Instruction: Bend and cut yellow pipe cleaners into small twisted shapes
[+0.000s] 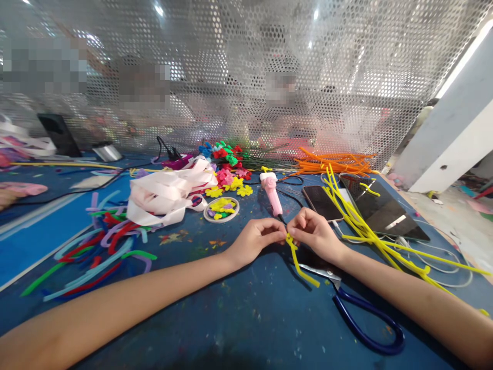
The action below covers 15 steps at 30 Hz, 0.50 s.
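Observation:
Both my hands meet near the middle of the blue table, fingers pinched on one yellow pipe cleaner [298, 264]. My left hand [260, 239] grips its upper end from the left; my right hand [314, 234] grips it from the right. The top part looks bent or twisted between my fingertips, and the tail hangs down toward the table. Scissors [365, 316] with blue handles lie beneath my right wrist, their blades partly hidden. Just beyond my hands lies a pink glue gun [271, 194]. More yellow pipe cleaners [358, 226] lie beside my right forearm.
Cut coloured pipe cleaners [103, 252] and pale ribbon [165, 190] lie left. A round dish [207, 218] holds small pieces, with fuzzy flowers [231, 180] behind. Right are a phone [321, 201], tablet [385, 208], cables and orange pipe cleaners [335, 163]. A perforated metal screen [246, 77] stands behind.

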Tool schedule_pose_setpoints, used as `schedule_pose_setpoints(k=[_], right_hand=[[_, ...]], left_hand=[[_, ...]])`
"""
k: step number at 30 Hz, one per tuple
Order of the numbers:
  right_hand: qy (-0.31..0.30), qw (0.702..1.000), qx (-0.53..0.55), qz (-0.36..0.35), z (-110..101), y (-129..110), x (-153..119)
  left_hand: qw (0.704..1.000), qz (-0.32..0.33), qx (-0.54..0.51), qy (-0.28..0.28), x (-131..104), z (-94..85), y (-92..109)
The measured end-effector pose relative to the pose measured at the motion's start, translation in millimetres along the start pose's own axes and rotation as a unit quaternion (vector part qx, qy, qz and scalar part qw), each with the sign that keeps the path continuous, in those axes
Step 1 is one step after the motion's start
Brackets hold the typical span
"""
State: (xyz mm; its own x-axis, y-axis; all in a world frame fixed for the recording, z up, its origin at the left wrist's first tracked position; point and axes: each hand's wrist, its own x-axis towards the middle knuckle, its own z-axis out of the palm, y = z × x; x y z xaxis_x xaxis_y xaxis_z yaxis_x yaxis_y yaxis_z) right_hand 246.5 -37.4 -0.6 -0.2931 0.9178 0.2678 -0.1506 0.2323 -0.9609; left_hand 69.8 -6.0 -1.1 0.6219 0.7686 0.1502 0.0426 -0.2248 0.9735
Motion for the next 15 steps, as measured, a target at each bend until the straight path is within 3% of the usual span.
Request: schedule_pose_setpoints(k=[7, 11, 15], right_hand=[[0.023, 0.989, -0.132, -0.064, -1.2, 4.2, -4.2], [0.003, 0.949, -0.286, -0.131, -3.0, 2.9, -9.5], [-0.034, 0.919, -0.358, -0.161, -5.2, 3.9, -11.8]], left_hand=[[0.999, -0.034, -0.030, 0.003, 1.1, 2.9, 1.1], [0.998, -0.057, -0.029, -0.008, 2.4, 2.0, -0.3], [0.997, -0.045, -0.052, 0.024, -0.7, 4.6, -0.5]])
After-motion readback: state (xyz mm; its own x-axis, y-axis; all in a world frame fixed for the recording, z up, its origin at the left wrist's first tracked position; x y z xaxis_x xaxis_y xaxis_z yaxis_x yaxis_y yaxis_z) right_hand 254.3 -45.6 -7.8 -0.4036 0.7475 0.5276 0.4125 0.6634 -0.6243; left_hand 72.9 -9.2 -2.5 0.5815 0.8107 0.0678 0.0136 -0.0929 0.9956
